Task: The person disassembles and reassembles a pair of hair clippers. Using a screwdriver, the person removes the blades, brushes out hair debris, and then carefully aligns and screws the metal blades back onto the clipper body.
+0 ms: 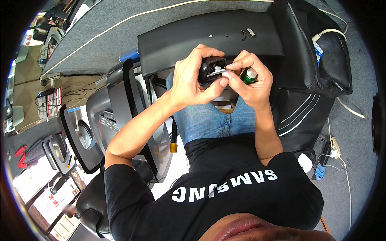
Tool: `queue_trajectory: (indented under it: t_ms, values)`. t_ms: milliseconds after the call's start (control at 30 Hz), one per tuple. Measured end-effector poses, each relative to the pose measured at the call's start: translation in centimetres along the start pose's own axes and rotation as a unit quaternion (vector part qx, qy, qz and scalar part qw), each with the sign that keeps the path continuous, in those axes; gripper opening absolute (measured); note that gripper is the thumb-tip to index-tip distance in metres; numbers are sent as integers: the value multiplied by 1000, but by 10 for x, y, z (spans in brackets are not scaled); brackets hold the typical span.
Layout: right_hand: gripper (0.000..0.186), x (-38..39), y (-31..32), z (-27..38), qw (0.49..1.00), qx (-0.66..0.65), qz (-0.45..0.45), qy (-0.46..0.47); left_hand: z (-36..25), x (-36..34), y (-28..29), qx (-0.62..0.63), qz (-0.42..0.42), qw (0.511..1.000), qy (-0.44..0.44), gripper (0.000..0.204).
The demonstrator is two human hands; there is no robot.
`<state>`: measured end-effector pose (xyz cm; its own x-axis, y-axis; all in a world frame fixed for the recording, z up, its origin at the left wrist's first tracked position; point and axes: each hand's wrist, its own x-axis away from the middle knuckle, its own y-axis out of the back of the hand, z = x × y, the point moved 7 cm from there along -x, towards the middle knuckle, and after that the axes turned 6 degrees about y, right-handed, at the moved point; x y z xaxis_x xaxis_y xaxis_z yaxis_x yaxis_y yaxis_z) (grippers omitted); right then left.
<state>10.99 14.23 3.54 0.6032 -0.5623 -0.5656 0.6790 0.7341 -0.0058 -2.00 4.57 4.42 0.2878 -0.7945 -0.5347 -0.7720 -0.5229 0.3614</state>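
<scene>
My left hand (191,76) is closed around a small black rounded device (206,69), its casing open on the right side. Pale inner parts show in that opening. A thin grey strip (219,72) sits at the opening, and the fingertips of my right hand (255,82) pinch close to its right end. A green-handled tool (248,76), apparently a screwdriver, rests in the curl of my right fingers with its silver end cap up. Its shaft is hidden. Both hands are held over my lap, in front of a black padded bench.
Small loose parts (251,32) lie on the black padded bench (181,38) beyond my hands. A black padded seat (297,44) stands at right, with a cable and plug. Grey and black equipment housings (116,96) crowd the left. A power strip (335,146) lies on the carpet.
</scene>
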Motion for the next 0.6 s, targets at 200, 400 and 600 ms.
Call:
queue_trajectory:
  t_ms: [200, 400, 600]
  values:
    - [15, 0, 0, 2, 1000, -4, 8, -5, -3, 0, 1, -5, -11, 1000, -23, 50]
    - [15, 0, -1, 2, 1000, 7, 13, -7, -2, 2, 1, -12, -25, 999, -29, 52]
    - [14, 1, 0, 1, 1000, 3, 16, -16, -3, 2, 1, -23, -37, 998, -35, 54]
